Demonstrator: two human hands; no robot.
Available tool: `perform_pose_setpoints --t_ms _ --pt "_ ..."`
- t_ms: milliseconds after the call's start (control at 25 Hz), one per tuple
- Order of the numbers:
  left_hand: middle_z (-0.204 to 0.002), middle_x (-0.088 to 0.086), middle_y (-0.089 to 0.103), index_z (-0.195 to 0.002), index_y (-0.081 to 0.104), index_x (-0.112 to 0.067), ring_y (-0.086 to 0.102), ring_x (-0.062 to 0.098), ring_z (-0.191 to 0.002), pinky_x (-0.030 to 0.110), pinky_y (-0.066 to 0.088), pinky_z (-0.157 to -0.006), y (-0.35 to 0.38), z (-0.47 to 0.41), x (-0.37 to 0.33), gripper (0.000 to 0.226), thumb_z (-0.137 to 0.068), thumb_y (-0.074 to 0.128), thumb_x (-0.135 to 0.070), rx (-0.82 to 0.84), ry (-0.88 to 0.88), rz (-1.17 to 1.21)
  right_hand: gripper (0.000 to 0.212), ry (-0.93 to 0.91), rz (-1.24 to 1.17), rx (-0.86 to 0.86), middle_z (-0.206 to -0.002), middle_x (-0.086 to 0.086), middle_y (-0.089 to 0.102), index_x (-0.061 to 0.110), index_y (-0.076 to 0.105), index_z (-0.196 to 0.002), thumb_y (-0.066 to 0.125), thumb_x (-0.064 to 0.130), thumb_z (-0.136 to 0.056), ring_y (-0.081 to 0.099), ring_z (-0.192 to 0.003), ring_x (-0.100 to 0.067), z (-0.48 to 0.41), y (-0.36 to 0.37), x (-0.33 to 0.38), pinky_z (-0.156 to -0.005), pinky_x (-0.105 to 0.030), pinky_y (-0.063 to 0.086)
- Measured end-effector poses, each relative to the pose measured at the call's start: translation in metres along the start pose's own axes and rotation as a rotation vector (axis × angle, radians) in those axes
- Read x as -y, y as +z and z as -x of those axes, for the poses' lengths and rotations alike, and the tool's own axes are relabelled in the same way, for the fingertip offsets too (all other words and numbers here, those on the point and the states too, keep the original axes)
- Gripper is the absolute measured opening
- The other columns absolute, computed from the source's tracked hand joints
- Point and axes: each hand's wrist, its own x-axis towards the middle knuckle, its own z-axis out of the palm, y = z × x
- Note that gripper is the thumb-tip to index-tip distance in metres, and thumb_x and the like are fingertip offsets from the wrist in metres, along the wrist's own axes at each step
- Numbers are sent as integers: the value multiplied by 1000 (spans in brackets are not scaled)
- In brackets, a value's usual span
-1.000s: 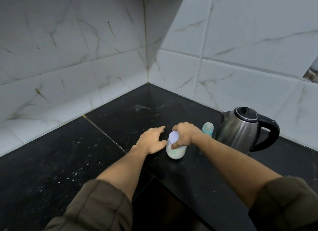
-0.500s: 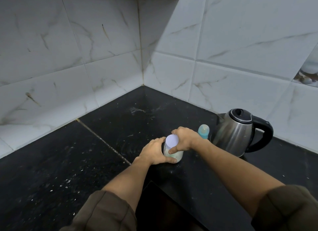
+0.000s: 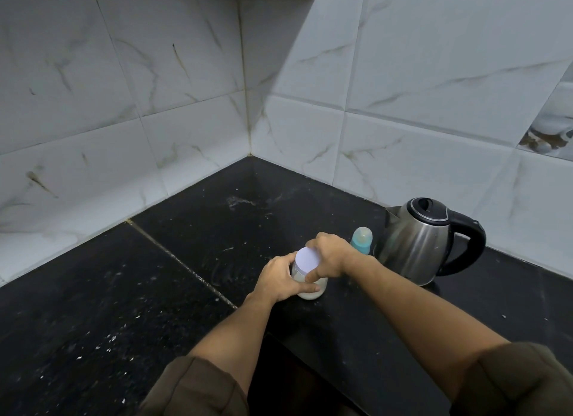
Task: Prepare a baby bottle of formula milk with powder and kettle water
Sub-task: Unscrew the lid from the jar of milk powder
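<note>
Main risk: jar point(image 3: 310, 287) tips or skids on the black counter point(image 3: 217, 229) when the lid point(image 3: 307, 258) breaks loose — it's small, near the counter's inner edge, and if the twist beats the hold, powder spills. Second risk: the right forearm sits close to the baby bottle point(image 3: 361, 240) and the kettle point(image 3: 418, 242); an elbow swing on release could knock the bottle over. Left hand point(image 3: 279, 279) is wrapped around the jar body, thumb across the front low down, gripping it against the counter. Right hand point(image 3: 330, 256) is closed over the lid from the far side, fingers curled on the rim, thumb down the near side. Jar stands upright between both hands, pale powder visible through the wall. Bottle stands just behind the right wrist, capped, beside the kettle — whether they touch I can't tell.
</note>
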Motion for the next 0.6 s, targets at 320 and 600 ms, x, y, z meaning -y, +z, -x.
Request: perform_pose_setpoints --t_ms 320,600 --pt "-107 -11 69 -113 71 -41 66 6 -99 37 58 -92 -1 -8 4 82 -39 90 -71 21 -19 -32 92 -172 67 162 -162 0 35 30 32 -160 79 16 -83 32 -148 -27 -4 -5 -5 -119 -50 35" --pt "-110 -13 69 -120 65 -54 66 8 -102 40 58 -91 -2 -10 0 90 -36 88 -75 39 -23 -57 102 -14 23 3 -145 -3 52 25 39 -157 82 65 -74 51 -133 -26 -5 -5 -11 -108 -43 48"
